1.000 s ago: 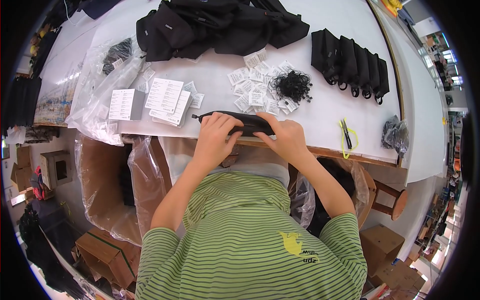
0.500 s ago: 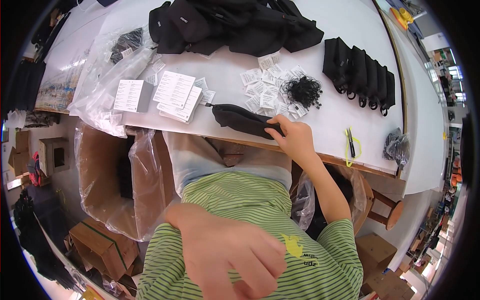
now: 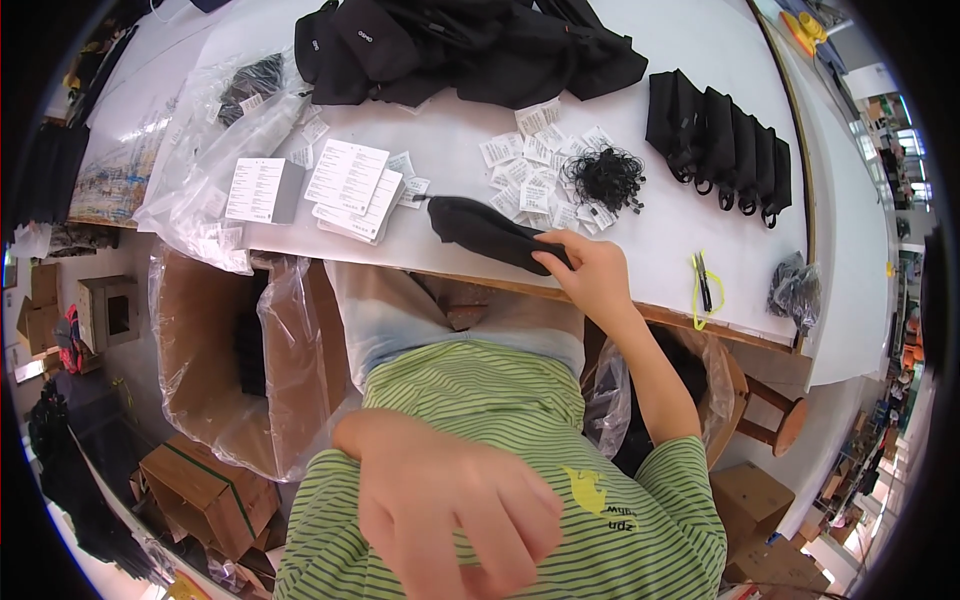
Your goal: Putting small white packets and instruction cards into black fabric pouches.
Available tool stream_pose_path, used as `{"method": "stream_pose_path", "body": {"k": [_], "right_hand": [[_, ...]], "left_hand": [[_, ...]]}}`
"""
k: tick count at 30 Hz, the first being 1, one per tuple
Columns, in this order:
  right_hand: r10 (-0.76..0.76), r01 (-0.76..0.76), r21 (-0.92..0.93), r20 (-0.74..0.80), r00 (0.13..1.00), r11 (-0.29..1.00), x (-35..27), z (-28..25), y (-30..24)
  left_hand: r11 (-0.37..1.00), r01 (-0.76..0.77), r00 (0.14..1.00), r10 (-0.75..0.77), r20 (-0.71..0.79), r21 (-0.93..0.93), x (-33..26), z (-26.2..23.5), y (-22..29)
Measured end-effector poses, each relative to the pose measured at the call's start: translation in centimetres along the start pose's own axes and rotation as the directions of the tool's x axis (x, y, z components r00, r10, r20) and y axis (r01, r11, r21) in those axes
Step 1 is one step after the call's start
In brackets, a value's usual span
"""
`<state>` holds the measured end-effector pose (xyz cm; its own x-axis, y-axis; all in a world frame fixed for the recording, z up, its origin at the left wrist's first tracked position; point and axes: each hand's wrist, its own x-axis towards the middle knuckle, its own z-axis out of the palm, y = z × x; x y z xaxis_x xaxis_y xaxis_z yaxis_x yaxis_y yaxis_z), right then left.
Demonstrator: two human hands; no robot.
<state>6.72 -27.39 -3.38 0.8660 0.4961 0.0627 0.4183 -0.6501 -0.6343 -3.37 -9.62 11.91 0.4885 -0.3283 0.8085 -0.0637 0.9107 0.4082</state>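
Observation:
At the front edge of the table, my right hand (image 3: pixel 590 272) pinches the right end of a slim black fabric pouch (image 3: pixel 478 232) between thumb and fingers. The pouch lies slantwise on the white tabletop, with a small tab at its far left end. My left hand (image 3: pixel 460 510) is raised close to the camera, in front of the striped green shirt. Its fingers are bent inward and their tips are hidden, so what they hold, if anything, does not show. Left of the pouch lies a stack of white printed cards (image 3: pixel 350 190).
Small white labels (image 3: pixel 527 170) and a tangle of black cords (image 3: pixel 606 180) lie behind the pouch. Black pouches (image 3: pixel 715 140) stand in a row at right, near thread snips (image 3: pixel 703 283). Black fabric pieces (image 3: pixel 470 50) are heaped at back. A lined carton (image 3: pixel 230 370) stands below left.
The pouch has shifted slightly and its upper side now looks more closed over. My right hand keeps its pinch; my left hand has moved slightly left.

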Motion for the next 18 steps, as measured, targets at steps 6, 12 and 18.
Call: {"method": "stream_pose_path", "body": {"k": [6, 12, 18], "right_hand": [[0.235, -0.204, 0.381, -0.036, 0.971, 0.902, -1.5, -1.7, -2.5], [0.252, -0.201, 0.528, -0.024, 0.968, 0.825, -3.9, -1.3, -5.4], [0.414, -0.217, 0.773, -0.064, 0.908, 0.596, -5.0, -0.6, -5.0]], "left_hand": [[0.854, 0.449, 0.375, 0.085, -0.923, 0.261, -10.8, -5.4, -2.3], [0.907, 0.42, 0.136, -0.09, -0.987, -0.024, -12.2, -7.2, -6.6], [0.912, 0.397, 0.01, -0.112, -0.994, -0.099, -9.3, -7.6, -5.7]]}}
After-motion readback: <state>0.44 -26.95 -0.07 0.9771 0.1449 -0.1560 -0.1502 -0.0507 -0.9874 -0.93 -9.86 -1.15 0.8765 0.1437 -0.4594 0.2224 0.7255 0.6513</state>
